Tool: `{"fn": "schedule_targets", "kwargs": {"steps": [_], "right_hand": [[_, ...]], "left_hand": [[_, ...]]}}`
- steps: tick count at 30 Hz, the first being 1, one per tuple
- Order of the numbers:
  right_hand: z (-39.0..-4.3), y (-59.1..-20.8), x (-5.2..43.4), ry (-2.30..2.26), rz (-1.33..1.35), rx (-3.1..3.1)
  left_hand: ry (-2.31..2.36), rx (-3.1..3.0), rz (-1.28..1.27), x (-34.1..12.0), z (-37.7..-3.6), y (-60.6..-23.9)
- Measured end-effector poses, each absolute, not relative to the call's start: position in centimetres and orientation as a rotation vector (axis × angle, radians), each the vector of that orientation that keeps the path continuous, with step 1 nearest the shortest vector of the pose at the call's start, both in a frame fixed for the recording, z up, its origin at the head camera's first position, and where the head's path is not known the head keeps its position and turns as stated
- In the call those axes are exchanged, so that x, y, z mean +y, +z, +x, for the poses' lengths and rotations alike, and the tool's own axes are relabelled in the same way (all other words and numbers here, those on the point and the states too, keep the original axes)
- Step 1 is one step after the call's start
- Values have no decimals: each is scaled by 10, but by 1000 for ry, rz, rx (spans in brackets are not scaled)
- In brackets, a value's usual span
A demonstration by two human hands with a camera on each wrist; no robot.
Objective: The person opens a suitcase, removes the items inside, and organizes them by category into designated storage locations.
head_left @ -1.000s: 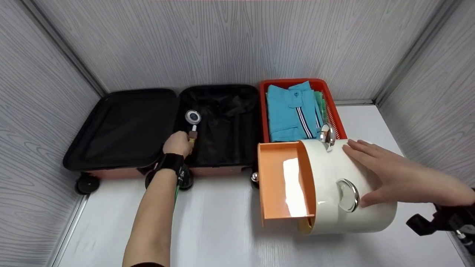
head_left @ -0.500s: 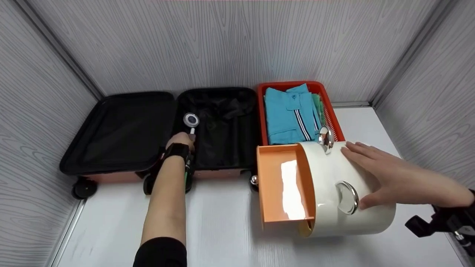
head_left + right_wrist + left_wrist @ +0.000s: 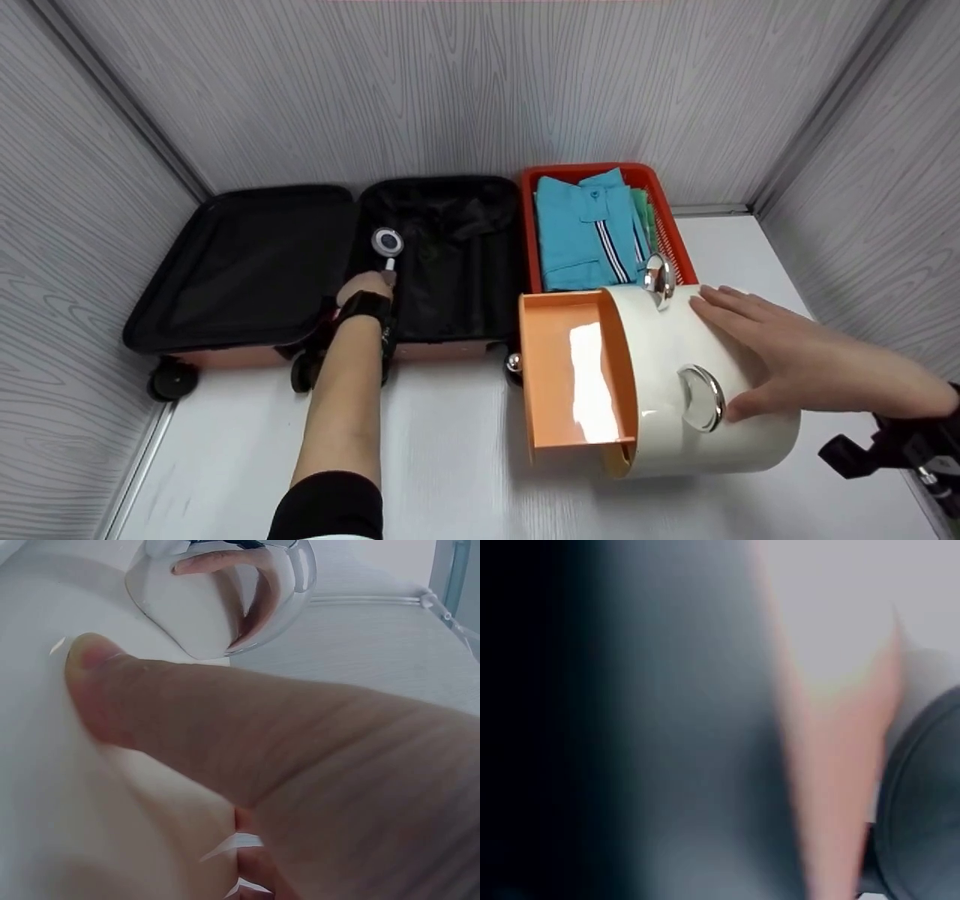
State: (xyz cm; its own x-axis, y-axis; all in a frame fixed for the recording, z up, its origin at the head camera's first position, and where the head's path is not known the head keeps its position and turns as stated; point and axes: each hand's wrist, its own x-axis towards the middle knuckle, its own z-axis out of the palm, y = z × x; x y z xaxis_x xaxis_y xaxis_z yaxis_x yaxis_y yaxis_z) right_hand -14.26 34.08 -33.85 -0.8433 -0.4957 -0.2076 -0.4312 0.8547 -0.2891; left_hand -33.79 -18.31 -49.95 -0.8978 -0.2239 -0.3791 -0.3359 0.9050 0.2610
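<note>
Over the open suitcase (image 3: 322, 255), the left hand (image 3: 365, 283) is gripping a round-headed tool (image 3: 388, 244); its wrist view is showing only blur. Flat, relaxed right hand (image 3: 780, 352) is resting on the white box (image 3: 675, 420), thumb beside a chrome knob (image 3: 225, 592).

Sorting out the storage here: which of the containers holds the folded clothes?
The red basket at the back right holds the blue shirt; the open suitcase and orange drawer hold none.

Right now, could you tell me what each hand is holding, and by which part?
The left hand grips the mirror by its handle's lower end. The right hand holds nothing, resting flat on the white box.
</note>
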Motion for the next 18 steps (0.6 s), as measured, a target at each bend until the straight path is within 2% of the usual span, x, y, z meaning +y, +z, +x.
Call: {"fn": "schedule_targets", "kwargs": {"steps": [6,12,18], "right_hand": [[-141,-337,342,-334,-704,2747],[-141,-335,342,-343,-710,2743],[-141,-335,344,-349,-700,2743]], "left_hand": [[414,2743,-279,-184,-331,-490],[458,2768,-86,-188,-317,-455],[602,2925,160,-166,-302,-421]]}}
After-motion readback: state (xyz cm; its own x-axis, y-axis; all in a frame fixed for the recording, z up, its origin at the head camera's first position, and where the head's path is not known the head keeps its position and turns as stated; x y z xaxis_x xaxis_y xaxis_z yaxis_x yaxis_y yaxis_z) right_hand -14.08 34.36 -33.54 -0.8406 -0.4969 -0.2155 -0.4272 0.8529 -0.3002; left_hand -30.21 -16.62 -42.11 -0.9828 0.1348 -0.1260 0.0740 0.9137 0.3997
